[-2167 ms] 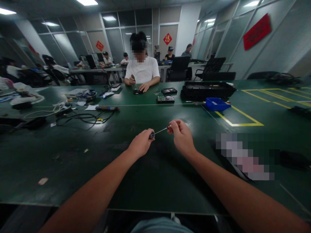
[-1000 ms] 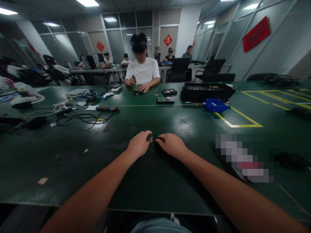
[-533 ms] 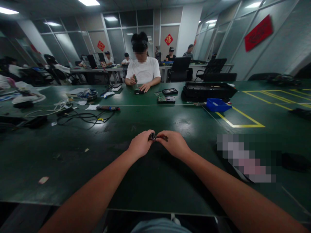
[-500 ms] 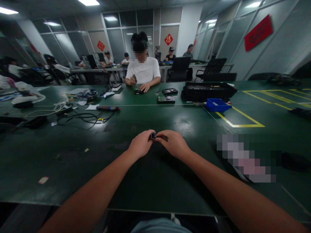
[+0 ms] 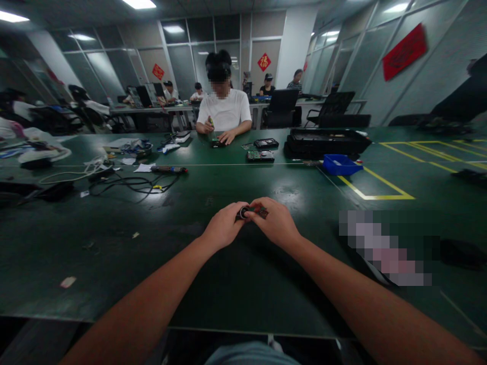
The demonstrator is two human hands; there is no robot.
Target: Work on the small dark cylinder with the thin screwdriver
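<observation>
Above the middle of the green table, my left hand (image 5: 222, 226) is closed around a short dark cylinder (image 5: 242, 212) whose round, metal-rimmed end points toward my right hand. Most of the cylinder is hidden in the palm. My right hand (image 5: 277, 221) is closed at that end, thumb and fingertips pinched against the rim. A small dark brownish piece (image 5: 263, 213) shows between the right fingers; its kind cannot be made out. Both hands nearly touch each other.
Across the table (image 5: 213, 284), a person (image 5: 223, 109) works on a small dark device. Opened hard drives (image 5: 260, 155), a black case (image 5: 327, 142) and a blue bin (image 5: 341, 165) lie ahead. Cables (image 5: 129, 185) and a pen-shaped screwdriver (image 5: 169, 170) are at left, a blurred-out item (image 5: 384, 248) at right.
A thin metal rod with a red part, seen earlier between my hands, no longer shows. My right hand moved left to the cylinder's end, and its fingers now meet the rim. A dark-clothed person appears far right.
</observation>
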